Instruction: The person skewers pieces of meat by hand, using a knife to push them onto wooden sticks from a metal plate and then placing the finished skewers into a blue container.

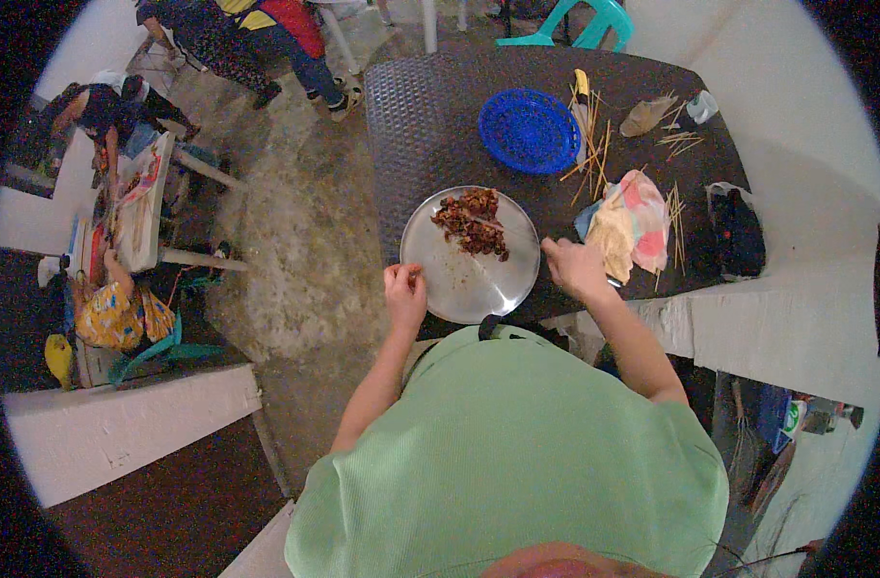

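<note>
The round, silvery tray lies at the tabletop's near edge, close to its left corner, its bare metal catching a bright glare. Small, dark reddish-brown food pieces heap loosely toward the tray's far edge, with crumbs nearer. The left hand grasps its left rim; the right hand curls at the right rim, grip unclear.

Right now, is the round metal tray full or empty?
Neither: the metal tray is partly filled. Dark brown chopped pieces are heaped toward its far side; mostly bare metal shows nearer.
</note>
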`<control>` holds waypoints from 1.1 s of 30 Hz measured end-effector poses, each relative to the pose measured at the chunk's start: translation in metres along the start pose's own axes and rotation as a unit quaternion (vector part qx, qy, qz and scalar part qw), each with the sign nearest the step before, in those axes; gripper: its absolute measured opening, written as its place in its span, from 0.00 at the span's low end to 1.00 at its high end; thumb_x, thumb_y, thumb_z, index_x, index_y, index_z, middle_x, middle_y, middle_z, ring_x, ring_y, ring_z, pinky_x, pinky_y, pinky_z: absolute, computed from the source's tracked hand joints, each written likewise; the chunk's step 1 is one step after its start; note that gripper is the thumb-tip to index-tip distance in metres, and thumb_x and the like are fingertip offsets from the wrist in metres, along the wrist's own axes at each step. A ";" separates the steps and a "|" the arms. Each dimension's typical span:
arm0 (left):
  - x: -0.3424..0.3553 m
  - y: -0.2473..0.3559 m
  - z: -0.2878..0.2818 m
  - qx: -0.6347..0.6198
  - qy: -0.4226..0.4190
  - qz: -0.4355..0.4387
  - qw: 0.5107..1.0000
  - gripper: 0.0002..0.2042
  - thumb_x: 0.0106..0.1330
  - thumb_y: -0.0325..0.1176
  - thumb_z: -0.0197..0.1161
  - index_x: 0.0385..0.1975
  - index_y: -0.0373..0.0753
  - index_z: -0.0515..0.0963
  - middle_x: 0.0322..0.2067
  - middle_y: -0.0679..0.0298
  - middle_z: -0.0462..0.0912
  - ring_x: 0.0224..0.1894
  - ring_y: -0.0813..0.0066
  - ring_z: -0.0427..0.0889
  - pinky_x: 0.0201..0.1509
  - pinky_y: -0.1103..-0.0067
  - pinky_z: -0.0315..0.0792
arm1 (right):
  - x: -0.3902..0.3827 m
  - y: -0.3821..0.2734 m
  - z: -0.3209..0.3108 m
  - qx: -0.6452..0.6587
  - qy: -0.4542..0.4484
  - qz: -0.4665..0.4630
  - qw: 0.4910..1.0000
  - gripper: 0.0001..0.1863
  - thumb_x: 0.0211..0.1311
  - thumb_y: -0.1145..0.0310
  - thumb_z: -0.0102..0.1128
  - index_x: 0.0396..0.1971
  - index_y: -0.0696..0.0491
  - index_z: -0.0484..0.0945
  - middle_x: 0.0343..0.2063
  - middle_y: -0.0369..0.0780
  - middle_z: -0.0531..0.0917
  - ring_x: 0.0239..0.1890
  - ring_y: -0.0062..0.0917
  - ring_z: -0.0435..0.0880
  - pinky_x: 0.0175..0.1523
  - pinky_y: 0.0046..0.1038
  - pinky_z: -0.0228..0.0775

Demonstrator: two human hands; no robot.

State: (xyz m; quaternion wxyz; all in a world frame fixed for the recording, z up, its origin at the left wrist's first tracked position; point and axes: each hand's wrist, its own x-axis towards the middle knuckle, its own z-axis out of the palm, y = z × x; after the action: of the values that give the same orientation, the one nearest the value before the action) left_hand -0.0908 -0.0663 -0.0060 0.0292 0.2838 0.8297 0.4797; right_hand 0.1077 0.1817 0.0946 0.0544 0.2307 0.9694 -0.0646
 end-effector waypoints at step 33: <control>-0.039 0.080 0.031 0.086 0.188 -0.079 0.975 0.07 0.60 0.27 0.59 0.36 0.35 0.77 0.35 0.56 0.73 0.31 0.67 0.75 0.37 0.74 0.71 | 0.012 0.081 0.031 0.179 0.038 -0.138 0.973 0.06 0.61 0.66 0.52 0.32 0.52 0.70 0.25 0.46 0.79 0.30 0.44 0.80 0.33 0.44 0.70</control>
State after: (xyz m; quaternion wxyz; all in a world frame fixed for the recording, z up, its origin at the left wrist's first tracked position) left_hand -0.0127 -0.0314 0.0332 -0.1140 0.1230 0.8782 0.4480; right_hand 0.1363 0.2544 0.0539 -0.0344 0.1031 0.9659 -0.2351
